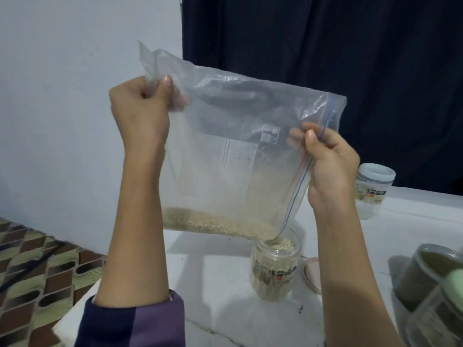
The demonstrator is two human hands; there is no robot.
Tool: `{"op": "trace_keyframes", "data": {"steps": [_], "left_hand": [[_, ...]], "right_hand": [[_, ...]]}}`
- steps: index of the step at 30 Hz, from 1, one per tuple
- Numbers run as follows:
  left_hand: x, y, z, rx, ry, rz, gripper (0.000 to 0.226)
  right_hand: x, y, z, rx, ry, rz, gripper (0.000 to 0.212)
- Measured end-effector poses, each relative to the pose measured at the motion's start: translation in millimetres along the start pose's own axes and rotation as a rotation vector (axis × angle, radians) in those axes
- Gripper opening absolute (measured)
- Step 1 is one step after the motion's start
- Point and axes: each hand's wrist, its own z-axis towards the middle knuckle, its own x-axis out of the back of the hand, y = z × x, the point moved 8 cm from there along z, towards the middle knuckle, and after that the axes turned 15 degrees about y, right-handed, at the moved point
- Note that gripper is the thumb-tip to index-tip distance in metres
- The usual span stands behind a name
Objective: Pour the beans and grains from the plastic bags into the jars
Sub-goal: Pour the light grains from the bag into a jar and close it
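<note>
Left hand [140, 106] pinches the zip bag [240, 146] corner; right hand [330, 166] grips its zipper edge. Open jar [275, 266] at 5 o'clock is nearly full: the remaining grain [215, 224] may overflow if tipped fast.

A white table [225, 316] carries an open clear jar [275, 269] holding pale grains near its middle, with a pinkish lid [312, 274] lying flat just beside it. Farther back stands a white-lidded jar [373, 191]. At the right edge sits a jar of green contents [423, 279] and another clear container [436, 324]
</note>
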Motion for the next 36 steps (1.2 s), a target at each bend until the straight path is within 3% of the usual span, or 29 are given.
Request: {"op": "trace_keyframes", "data": {"steps": [5,10,18,22,36], "left_hand": [[-0.1,-2.5,2.5,-0.004,0.002,0.012,0.024],[-3.2,0.6,4.7,-0.075,0.011,0.039,0.042],[-4.6,0.8,2.9,-0.074,0.014,0.029,0.029],[-3.2,0.2,3.4,-0.083,0.043,0.027,0.039],[1.6,-2.4,2.7,-0.088,0.064,0.011,0.032]], "right_hand": [[0.5,1.0,-0.4,-0.002,0.018,-0.035,0.016],[1.6,2.4,2.3,-0.03,0.055,-0.03,0.019],[1.4,2.8,1.6,-0.032,0.048,0.051,0.018],[-4.4,3.2,-2.6,-0.039,-0.006,0.039,0.018],[-7.2,-5.2,2.2,0.034,-0.024,0.026,0.018]]}}
